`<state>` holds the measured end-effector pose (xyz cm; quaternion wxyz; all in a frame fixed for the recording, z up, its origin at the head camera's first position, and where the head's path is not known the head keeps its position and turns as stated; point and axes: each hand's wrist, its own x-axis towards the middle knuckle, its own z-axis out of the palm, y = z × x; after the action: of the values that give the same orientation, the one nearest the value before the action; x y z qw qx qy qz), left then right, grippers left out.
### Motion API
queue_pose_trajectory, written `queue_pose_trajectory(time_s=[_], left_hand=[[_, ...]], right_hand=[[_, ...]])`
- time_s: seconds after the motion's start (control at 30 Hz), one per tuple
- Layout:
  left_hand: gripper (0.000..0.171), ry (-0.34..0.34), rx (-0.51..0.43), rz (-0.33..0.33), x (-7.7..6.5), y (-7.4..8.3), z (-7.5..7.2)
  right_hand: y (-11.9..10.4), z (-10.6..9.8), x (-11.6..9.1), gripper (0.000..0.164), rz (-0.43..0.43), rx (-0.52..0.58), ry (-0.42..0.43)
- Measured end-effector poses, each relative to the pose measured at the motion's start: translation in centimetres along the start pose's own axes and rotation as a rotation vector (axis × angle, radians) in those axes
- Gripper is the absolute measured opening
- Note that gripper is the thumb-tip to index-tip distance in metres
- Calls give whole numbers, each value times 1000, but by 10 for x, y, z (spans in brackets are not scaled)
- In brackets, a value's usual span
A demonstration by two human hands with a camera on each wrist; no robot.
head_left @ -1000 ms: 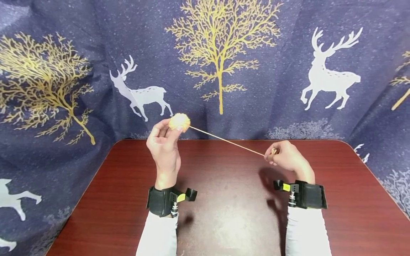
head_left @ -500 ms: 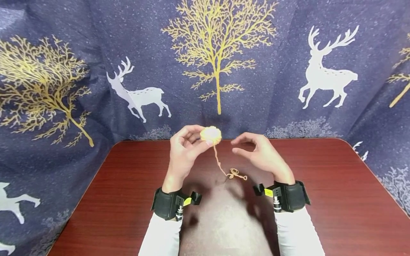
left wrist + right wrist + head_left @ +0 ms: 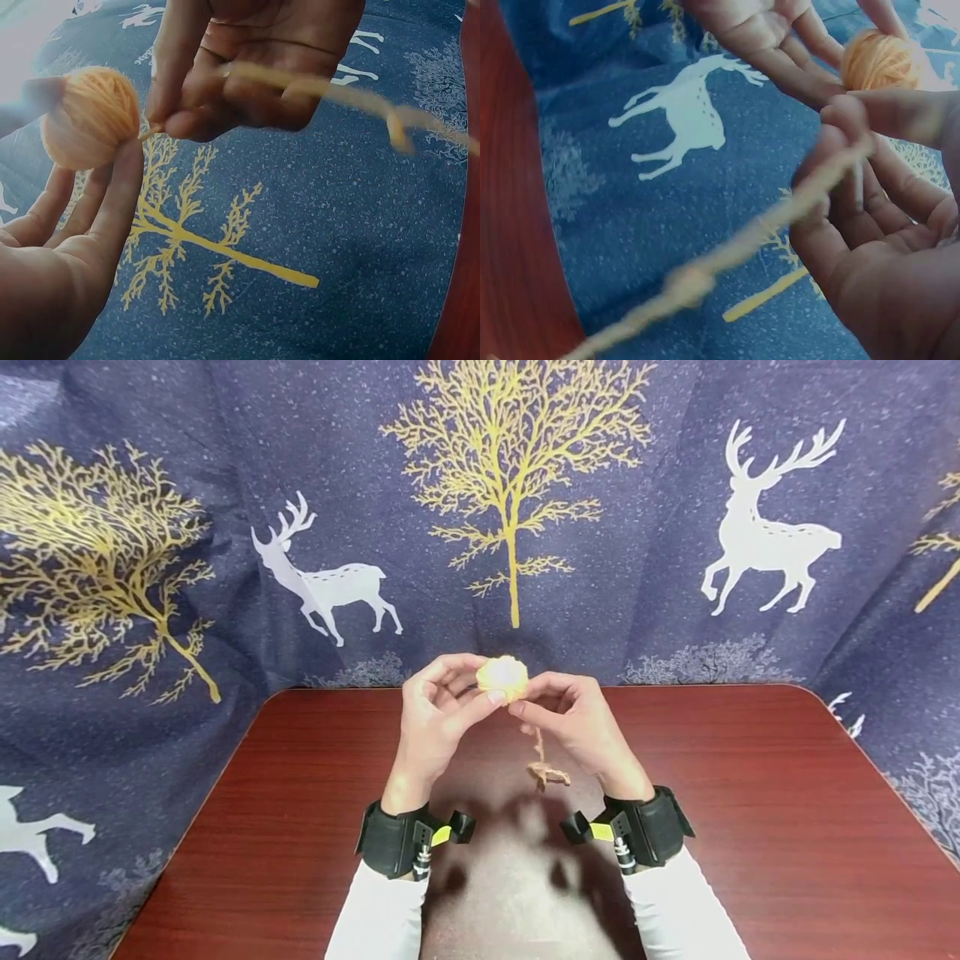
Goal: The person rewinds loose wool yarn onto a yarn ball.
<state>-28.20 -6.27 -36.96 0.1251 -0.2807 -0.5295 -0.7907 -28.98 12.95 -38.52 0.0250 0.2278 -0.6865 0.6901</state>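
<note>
A small ball of pale orange yarn (image 3: pixel 502 677) is held up over the far side of the table, pinched between the thumb and fingers of my left hand (image 3: pixel 438 718). Right beside it, my right hand (image 3: pixel 581 718) pinches the yarn strand close to where it leaves the ball, as the left wrist view shows. From those fingertips the loose yarn tail (image 3: pixel 547 772) hangs down and ends in a tangled clump. In the right wrist view the tail (image 3: pixel 742 244) is blurred and carries a knot. The wound ball (image 3: pixel 94 116) looks round and compact.
The reddish-brown table (image 3: pixel 300 827) spreads below both hands. Behind its far edge hangs a dark blue cloth (image 3: pixel 577 568) printed with gold trees and white deer. Each wrist wears a black strap (image 3: pixel 393 839) with a small camera mount.
My right hand let go of the stretched strand, came left to the ball, and now pinches the yarn close to it. My left hand moved right and slightly down with the ball.
</note>
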Motion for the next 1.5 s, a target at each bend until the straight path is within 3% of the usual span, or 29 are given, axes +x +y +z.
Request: queue_pose_trajectory(time_s=[0.27, 0.5, 0.67, 0.83, 0.9, 1.0, 1.13, 1.27, 1.5], left_hand=[[35, 50, 123, 52, 1, -7, -1], [37, 54, 332, 74, 0, -11, -4], [38, -66, 459, 21, -1, -10, -9], [36, -291, 522, -85, -1, -9, -16], [35, -401, 491, -119, -1, -9, -18], [37, -544, 369, -142, -3, -7, -19], [40, -628, 177, -136, -4, -2, -16], [41, -582, 58, -68, -4, 3, -12], [39, -342, -85, 100, -2, 4, -4]], right_hand=[[-5, -2, -4, 7, -30, -227, 15], [-12, -1, -8, 6, -101, -286, 11], [-16, -6, -7, 8, -115, -204, 45], [-17, -13, -7, 10, -109, -116, 85], [-16, -15, -7, 9, -105, -90, 102], [-15, -16, -8, 10, -103, -63, 126], [-14, -16, -8, 10, -99, -32, 137], [-11, -15, -6, 8, -94, -3, 114], [-7, -10, -4, 8, -71, -38, 31]])
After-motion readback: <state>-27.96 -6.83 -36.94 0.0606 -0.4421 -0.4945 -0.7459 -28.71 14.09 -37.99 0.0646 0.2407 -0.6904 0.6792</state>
